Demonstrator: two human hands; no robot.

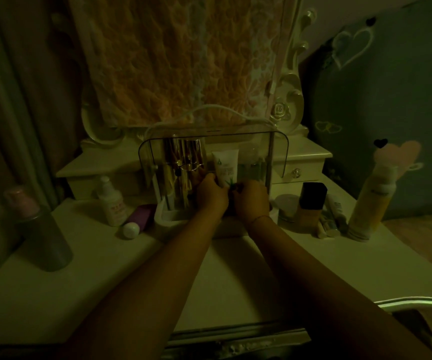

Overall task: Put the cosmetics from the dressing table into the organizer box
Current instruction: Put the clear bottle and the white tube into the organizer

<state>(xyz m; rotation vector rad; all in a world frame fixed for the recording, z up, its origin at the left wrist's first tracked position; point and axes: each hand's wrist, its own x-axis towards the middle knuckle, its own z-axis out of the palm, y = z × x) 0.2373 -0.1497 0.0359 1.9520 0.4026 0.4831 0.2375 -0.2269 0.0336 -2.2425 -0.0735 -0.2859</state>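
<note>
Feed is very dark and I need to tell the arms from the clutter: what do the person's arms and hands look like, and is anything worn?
Both forearms are bare, with no sleeves in view. The left hand is ungloved, with nothing on its wrist. The right hand is ungloved too; a thin cord bracelet circles its wrist. Rings cannot be made out in this light.

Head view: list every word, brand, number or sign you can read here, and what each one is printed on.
No text is readable; the frame is dark.
White tube: green print and a leaf drawing, blurred.
Small pump bottle: reddish print, too small to read.
Tall yellow bottle: one dark word near the top, blurred.
Slim white tube: label too small to read.
</note>
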